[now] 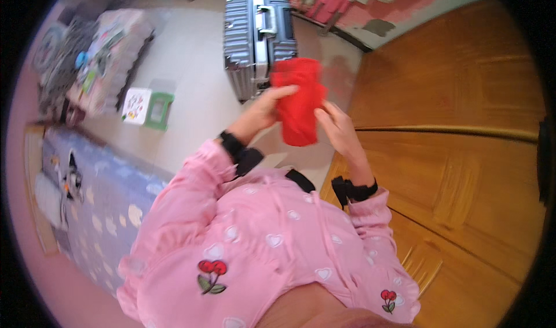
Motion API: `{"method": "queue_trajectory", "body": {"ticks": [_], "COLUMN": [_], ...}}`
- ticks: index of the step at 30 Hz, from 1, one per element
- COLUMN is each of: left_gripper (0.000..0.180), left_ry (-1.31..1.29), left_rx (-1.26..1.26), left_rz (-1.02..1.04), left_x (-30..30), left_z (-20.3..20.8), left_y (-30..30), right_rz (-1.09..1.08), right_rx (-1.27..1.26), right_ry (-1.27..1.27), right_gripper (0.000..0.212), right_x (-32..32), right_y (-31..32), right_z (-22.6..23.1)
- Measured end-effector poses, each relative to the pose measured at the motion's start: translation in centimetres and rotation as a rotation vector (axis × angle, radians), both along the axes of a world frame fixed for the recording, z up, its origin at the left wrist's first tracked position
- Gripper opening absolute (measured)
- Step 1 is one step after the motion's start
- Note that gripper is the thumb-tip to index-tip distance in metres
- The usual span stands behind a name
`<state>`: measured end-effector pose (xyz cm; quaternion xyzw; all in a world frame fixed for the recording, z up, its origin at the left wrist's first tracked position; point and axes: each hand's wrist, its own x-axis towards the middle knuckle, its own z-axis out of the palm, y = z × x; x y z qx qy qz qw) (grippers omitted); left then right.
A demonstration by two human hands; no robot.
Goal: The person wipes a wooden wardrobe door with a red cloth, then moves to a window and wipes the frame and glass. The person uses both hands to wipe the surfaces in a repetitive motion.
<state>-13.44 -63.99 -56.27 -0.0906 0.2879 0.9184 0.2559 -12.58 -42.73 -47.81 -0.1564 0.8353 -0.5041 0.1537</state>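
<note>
In front of my body, both hands hold up a bright red piece of folded cloth [300, 105], slightly blurred; what kind of item it is I cannot tell. My left hand [267, 106] grips its left side, thumb lying across the front and the fingers hidden behind. At the lower right edge, my right hand [339, 126] pinches the cloth, its fingers partly out of sight. Just beyond the cloth stands a ribbed grey suitcase [240, 44] with a silver frame and a handle, closed and upright on the floor.
Wooden cabinet doors [440, 90] rise close on my right. To the left is a bed [110, 206] with a blue-purple patterned cover. A small green and white stool [157, 111] stands on the pale floor, near a cloth-covered table [110, 56] bearing several items. Hanging clothes [336, 1] line the back.
</note>
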Motion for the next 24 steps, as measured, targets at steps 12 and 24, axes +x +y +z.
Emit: {"method": "queue_trajectory", "body": {"ticks": [12,24], "left_gripper": [0.058,0.058], "left_ry": [-0.068,-0.031], "left_rx": [-0.012,0.067], "left_rz": [0.333,0.544], "left_x": [-0.6,-2.4], "left_z": [-0.9,0.3], "left_y": [-18.8,-25.3], "right_rz": [0.420,0.600], "right_rx": [-0.571,-0.685], "right_ry": [0.999,1.023], "right_gripper": [0.030,0.030], "right_x": [1.7,-3.8], "right_y": [-15.0,-19.9], "right_z": [21.7,22.7]}}
